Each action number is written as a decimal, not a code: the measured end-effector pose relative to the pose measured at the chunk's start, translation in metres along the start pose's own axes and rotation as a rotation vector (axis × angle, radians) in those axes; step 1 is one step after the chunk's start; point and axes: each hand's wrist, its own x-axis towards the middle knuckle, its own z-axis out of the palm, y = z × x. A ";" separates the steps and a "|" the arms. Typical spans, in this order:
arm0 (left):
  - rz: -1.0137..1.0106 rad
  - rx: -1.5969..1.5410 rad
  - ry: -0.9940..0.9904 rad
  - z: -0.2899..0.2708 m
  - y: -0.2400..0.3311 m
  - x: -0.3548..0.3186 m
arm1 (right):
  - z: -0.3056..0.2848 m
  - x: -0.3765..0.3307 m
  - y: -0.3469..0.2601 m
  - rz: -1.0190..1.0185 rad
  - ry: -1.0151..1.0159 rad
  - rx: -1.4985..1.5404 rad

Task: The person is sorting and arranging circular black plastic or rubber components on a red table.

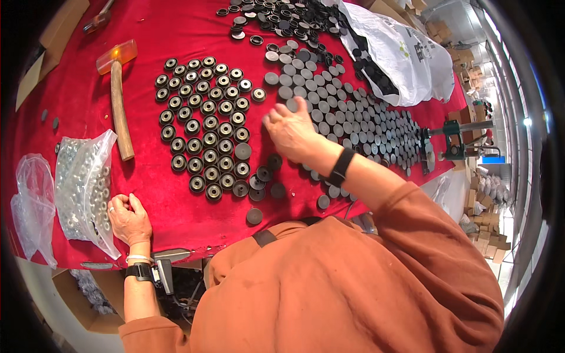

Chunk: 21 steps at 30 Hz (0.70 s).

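Note:
My right hand point(292, 129) is over the red cloth, between a group of metal wheels with centre holes point(210, 122) and a wide spread of flat grey discs point(347, 115). Its fingers are bent inward, with one disc beside the fingertips; anything in its grip is hidden. My left hand point(128, 219) rests on the cloth at the near left, fingers curled closed, and I cannot see inside it. Right beside it stands a clear plastic bag point(85, 194) full of small metal parts. Several dark round pieces point(263, 173) lie loose near the wheels.
A mallet point(120, 109) with an orange head lies at the left, beyond the bag. Another clear bag point(34, 206) is at the far left edge. Black rings point(288, 17) and a white sack point(406, 56) lie at the back. A green metal press point(453, 138) stands at right.

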 end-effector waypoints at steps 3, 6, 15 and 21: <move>0.011 -0.001 0.001 0.002 0.001 0.001 | -0.024 -0.016 -0.017 0.098 0.002 0.169; 0.004 0.006 -0.016 0.000 0.004 0.003 | -0.036 -0.024 -0.034 0.119 -0.104 0.499; -0.015 -0.005 -0.004 0.001 0.004 0.004 | 0.006 -0.056 -0.025 0.152 0.041 0.679; -0.019 0.003 0.004 -0.002 0.003 -0.001 | -0.016 -0.035 -0.006 0.539 -0.033 1.111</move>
